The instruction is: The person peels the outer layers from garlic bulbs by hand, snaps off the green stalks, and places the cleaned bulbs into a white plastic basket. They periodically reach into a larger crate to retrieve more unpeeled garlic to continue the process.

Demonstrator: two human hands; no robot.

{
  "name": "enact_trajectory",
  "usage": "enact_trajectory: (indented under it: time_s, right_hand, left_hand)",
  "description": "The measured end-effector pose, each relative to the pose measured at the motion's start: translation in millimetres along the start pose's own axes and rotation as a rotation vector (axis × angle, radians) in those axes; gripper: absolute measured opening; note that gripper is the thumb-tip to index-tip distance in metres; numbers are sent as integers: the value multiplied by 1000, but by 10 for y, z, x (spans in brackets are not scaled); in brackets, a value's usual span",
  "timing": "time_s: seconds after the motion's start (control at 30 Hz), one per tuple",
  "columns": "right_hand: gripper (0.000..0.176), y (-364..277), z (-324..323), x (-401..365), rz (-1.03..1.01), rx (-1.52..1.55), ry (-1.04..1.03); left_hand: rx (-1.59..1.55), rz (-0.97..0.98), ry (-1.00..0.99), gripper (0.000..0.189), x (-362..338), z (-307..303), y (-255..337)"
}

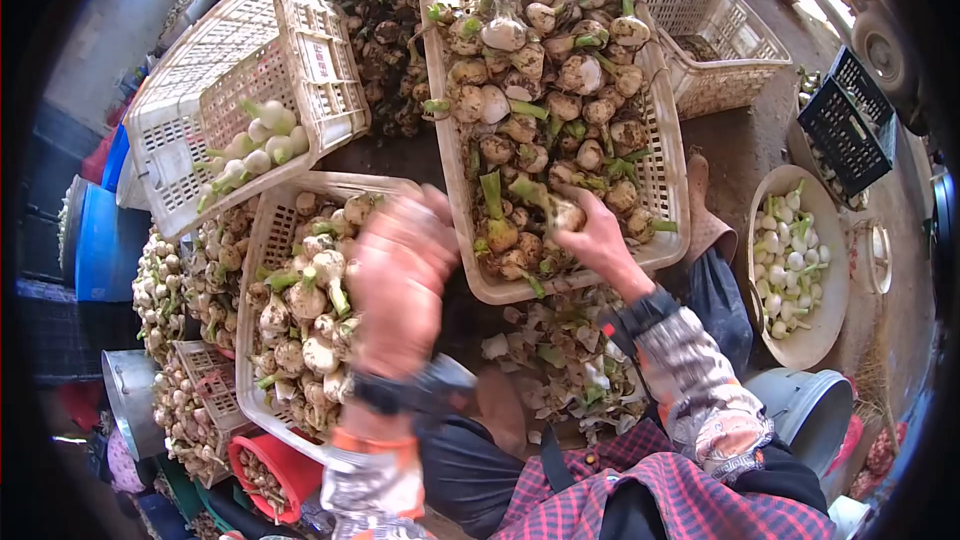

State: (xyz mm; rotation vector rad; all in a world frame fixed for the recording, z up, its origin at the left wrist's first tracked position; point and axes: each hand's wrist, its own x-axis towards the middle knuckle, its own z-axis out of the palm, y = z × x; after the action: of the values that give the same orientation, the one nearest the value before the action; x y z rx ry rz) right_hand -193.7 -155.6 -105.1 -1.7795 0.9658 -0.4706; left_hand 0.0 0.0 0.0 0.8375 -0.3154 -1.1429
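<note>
Near the front of the large crate [677,155], my right hand [607,243] has its fingers closed around a dirty garlic bulb [566,217] with a short green stem. Many soil-covered bulbs with cut stems lie around it in the crate. My left hand [400,285] is smeared by motion above the right edge of a second crate [262,250], which holds paler garlic bulbs [308,298]. Whether its fingers hold anything is hidden by the blur.
Peeled skins and leaf scraps [570,365] lie between my legs. At the right is a wide bowl [835,300] of cleaned white bulbs. A tilted crate [165,140] with several clean bulbs stands at the left, and a red bucket [305,470] sits below.
</note>
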Motion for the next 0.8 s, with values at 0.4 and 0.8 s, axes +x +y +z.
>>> enact_trajectory:
  time_s: [0.4, 0.8]
  right_hand:
    - [61, -653, 128, -1041, -586, -635, 229]
    - [70, -757, -209, -961, 27, 344, -209]
  left_hand:
    - [45, -79, 158, 40, -335, 221, -1113]
    - [44, -3, 55, 27, -344, 190, -1021]
